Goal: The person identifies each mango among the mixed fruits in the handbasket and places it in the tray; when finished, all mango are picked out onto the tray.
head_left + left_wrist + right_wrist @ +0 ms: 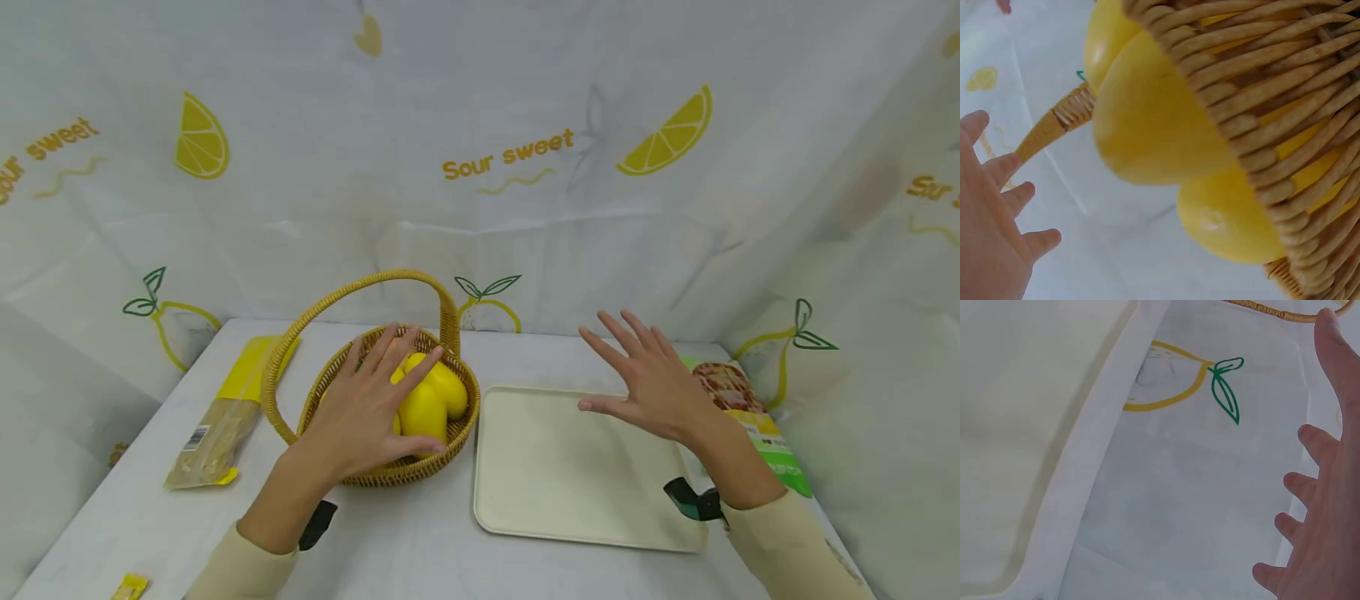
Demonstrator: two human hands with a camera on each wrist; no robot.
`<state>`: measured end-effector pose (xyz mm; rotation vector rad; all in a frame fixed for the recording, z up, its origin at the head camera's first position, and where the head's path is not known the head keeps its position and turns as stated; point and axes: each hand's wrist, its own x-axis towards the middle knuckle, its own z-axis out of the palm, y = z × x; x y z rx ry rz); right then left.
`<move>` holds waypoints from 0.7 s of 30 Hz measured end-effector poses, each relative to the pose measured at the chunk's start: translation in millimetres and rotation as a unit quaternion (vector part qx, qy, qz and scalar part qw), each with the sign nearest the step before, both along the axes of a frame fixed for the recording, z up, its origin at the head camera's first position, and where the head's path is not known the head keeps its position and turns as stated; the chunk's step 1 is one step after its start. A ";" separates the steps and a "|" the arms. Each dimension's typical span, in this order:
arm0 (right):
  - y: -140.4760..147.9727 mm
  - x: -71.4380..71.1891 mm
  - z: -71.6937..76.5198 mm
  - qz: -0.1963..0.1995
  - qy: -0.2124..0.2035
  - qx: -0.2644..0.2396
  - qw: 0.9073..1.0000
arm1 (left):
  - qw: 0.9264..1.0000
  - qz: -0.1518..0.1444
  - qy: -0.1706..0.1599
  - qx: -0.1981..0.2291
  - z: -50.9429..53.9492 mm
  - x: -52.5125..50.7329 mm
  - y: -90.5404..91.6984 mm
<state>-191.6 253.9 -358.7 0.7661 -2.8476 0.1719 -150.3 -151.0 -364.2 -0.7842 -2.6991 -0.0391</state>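
Left hand (367,408): fingers straight and spread wide, over the basket; contact with it cannot be told.

Right hand (656,387): fingers likewise spread wide, over the far right part of the tray.

Basket (408,473): woven, round, one tall arched handle; on the table (390,550), just left of the tray.

Yellow fruits (423,412): smooth, exact kind unclear; inside the basket, partly behind the left hand.

Tray (570,475): cream, rectangular, raised rim, rounded corners.

Long packet (225,417): yellow and clear, left of the basket.

Green packet (780,458): printed, right of the tray, partly behind the right arm.

Small yellow packet (131,587): near left corner.
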 end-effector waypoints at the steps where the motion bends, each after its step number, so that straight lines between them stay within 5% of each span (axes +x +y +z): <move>1: -2.5 -0.7 2.1 0.005 0.002 -0.001 1.000 | 1.000 -0.003 0.005 0.003 1.7 1.9 -0.7; 9: -26.9 -8.8 14.2 0.058 0.030 -0.019 0.998 | 0.998 -0.024 0.042 0.038 17.9 19.5 -5.5; 21: -59.1 -16.9 21.6 0.095 -0.014 -0.049 0.994 | 0.993 -0.029 0.085 0.074 41.7 50.7 -14.7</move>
